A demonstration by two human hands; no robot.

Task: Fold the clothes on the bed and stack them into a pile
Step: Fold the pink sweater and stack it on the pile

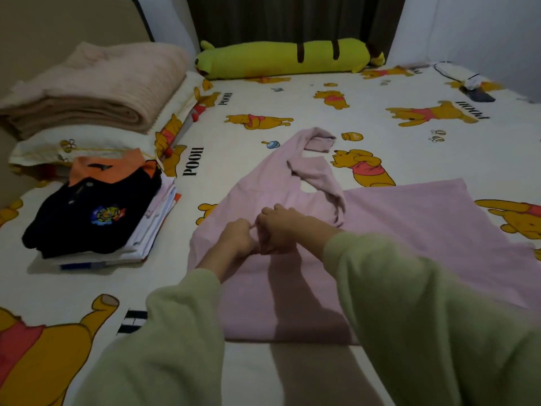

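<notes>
The bed (292,98) filled the view, covered in a cream sheet printed with yellow cartoon bears. Across its middle and right lay the pink garment (409,230), spread mostly flat, with one sleeve twisted and folded back over its upper part. At the far edge, against dark curtains, a long yellow-green plush toy (281,58) lay on its side. A folded beige blanket (96,89) sat on a pillow (58,145) at the upper left. Just in front of the pillow stood the pile of folded clothes (96,218), a dark top with an orange collar and a colourful badge on top, lighter pieces beneath it. Pale green sleeves (424,303) reached in from the bottom of the frame. The left hand (237,238) and the right hand (278,230) were side by side and touching, both with fingers curled, pinching the pink fabric near the garment's middle, well apart from the pile.
</notes>
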